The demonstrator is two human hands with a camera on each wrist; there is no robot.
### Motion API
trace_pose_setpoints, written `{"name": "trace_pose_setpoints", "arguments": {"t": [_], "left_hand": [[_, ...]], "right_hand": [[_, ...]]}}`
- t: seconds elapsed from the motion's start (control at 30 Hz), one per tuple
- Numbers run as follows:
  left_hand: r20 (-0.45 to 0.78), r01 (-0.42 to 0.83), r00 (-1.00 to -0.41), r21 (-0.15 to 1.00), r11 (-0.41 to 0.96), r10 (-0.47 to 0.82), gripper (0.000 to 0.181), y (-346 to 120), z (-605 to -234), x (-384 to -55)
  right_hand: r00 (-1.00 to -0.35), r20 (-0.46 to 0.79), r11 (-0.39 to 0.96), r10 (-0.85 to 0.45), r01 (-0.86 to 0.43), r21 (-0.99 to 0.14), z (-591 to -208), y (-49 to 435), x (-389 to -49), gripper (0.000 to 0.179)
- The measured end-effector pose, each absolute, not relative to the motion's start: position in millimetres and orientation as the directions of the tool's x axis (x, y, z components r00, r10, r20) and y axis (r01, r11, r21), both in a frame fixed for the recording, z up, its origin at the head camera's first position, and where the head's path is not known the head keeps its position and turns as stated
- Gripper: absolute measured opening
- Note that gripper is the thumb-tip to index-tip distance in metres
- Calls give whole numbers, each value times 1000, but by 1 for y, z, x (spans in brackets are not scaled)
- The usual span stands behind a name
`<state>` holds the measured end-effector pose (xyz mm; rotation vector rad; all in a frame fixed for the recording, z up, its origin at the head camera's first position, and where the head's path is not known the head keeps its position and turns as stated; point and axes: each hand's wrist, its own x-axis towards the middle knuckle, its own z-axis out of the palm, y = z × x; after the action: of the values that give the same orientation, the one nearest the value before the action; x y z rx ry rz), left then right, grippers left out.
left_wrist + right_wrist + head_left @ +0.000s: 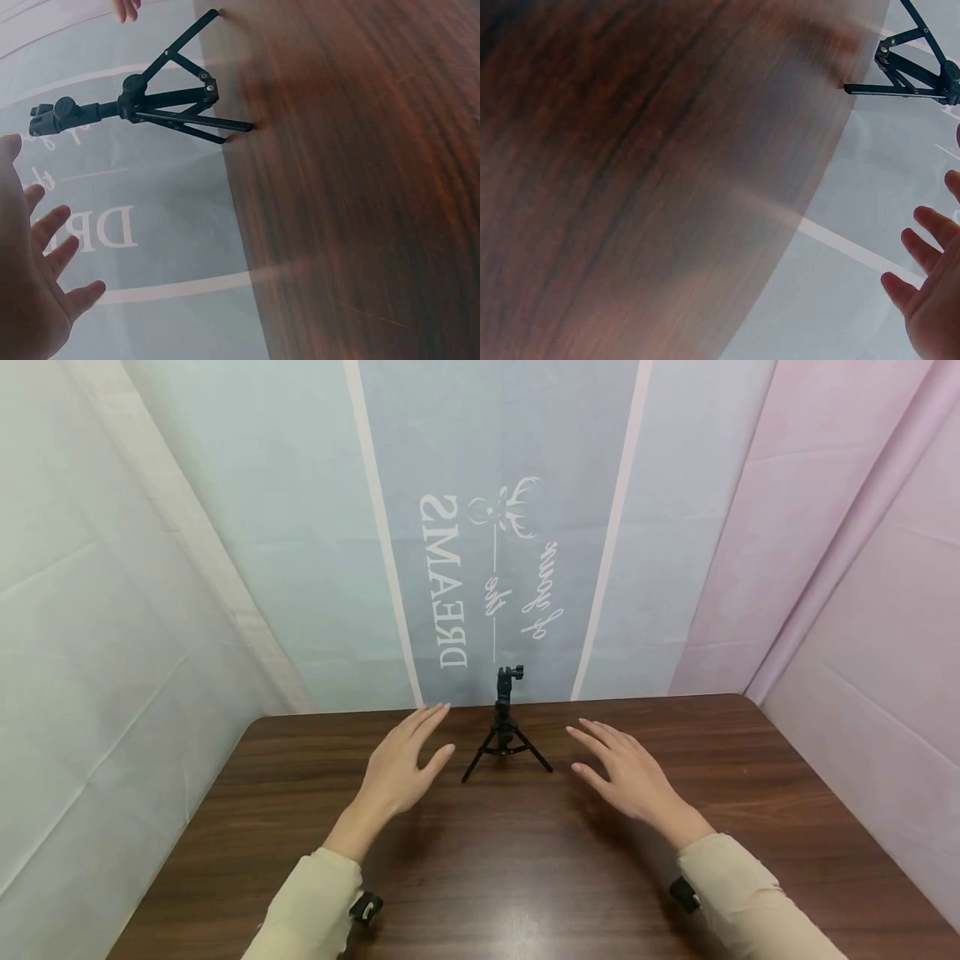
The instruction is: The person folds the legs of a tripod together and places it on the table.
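Note:
A small black tripod (503, 727) stands upright on the brown wooden table (495, 852), close to its far edge, with its legs spread. On top is a mount with a side knob. My left hand (402, 766) is held to the left of the tripod, fingers extended and thumb apart, holding nothing. On the other side my right hand (626, 770) has its fingers spread toward the tripod, also holding nothing. In the left wrist view the whole tripod (172, 97) shows beyond the left hand (37, 277). The right wrist view cuts off the tripod's top.
Behind the table hangs a pale blue cloth (502, 443) with mirrored white lettering. Light cloth walls (90, 610) stand on the left and right sides. Each sleeve has a small black device (367, 907) at the wrist.

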<state>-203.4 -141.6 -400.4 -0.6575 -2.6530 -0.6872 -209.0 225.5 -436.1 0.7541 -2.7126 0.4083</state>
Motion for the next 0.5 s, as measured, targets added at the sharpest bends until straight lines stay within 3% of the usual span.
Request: {"name": "trace_pose_setpoints", "arguments": {"t": [0.5], "left_hand": [[382, 489, -860, 427, 761, 338, 59, -123, -389, -221]], "right_hand": [[-807, 297, 767, -510, -583, -268, -438, 221, -226, 55]]}}
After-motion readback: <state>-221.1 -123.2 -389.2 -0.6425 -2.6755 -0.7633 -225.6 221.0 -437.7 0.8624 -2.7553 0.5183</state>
